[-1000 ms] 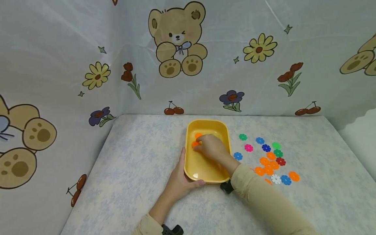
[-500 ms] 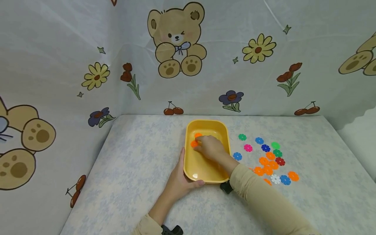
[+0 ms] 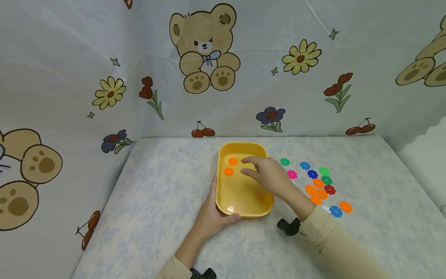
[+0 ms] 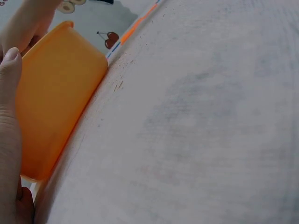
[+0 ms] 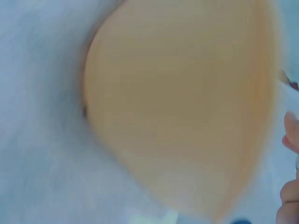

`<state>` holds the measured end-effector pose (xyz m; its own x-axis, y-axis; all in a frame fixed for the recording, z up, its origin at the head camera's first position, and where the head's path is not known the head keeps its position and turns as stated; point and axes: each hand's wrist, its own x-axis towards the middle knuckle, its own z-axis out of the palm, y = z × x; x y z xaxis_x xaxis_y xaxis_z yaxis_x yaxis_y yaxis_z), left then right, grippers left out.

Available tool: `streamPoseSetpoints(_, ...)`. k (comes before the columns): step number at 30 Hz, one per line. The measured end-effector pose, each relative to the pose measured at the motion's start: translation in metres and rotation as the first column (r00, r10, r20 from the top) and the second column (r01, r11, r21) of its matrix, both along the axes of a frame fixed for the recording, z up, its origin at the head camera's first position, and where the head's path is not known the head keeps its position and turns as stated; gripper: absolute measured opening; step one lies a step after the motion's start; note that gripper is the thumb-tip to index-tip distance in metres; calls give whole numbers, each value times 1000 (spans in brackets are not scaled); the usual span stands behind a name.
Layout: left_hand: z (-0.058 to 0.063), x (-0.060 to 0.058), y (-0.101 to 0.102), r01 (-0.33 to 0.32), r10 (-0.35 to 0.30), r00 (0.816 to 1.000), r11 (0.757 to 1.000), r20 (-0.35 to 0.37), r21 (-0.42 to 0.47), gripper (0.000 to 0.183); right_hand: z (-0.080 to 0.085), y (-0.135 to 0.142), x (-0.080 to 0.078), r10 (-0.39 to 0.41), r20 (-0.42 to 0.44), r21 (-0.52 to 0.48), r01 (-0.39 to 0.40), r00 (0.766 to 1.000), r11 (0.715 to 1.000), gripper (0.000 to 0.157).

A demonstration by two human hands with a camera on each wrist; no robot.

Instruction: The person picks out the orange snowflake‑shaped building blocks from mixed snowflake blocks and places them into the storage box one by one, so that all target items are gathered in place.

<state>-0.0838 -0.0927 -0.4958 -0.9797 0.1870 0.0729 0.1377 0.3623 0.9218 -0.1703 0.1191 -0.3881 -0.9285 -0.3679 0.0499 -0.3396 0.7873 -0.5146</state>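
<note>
A yellow plastic tray [image 3: 244,197] sits on the table, with two orange flower-shaped discs [image 3: 228,171] lying inside near its left wall. My left hand [image 3: 210,217] grips the tray's near left corner, its thumb on the near rim and the fingers along the left side. In the left wrist view the thumb [image 4: 10,60] shows against the tray's wall [image 4: 63,98]. Over the tray's right side hovers my right hand [image 3: 268,174], thumb and index finger apart with nothing between them. Its wrist view is blurred, with the tray [image 5: 177,102] filling the middle.
Right of the tray lie several loose flower discs: orange ones [image 3: 322,193], a red one [image 3: 329,189], a pink one [image 3: 292,174], plus green, blue and white. Part of the white disc [image 3: 326,209] is behind the right sleeve. A bear-print curtain [image 3: 240,104] borders the table's back.
My right hand has let go of the orange discs and drawn back to the right, thumb and index finger parting. Both discs stay in the tray. The left hand keeps its grip.
</note>
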Motion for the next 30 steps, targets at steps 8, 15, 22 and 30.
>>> streamPoseSetpoints(8, -1, -1, 1, 2, -1, 1000, 1000, -23, 7, 131, 4, 73, 19, -42, 35, -13, 42, 999, 999, 41)
streamPoseSetpoints(15, -1, 0, 0, -9, 9, 1000, 1000, -8, 16, 130, -20, 123, 30, -101, 165, 30, 98, 981, 995, 45)
streamPoseSetpoints(22, -3, 0, 0, -12, 12, 1000, 1000, -6, 14, 129, -47, 145, 34, -107, 351, 101, 76, 930, 992, 53)
streamPoseSetpoints(30, -1, -1, 0, -9, 10, 1000, 1000, -20, 7, 131, -62, 153, 38, -72, 374, 98, 38, 925, 994, 58)
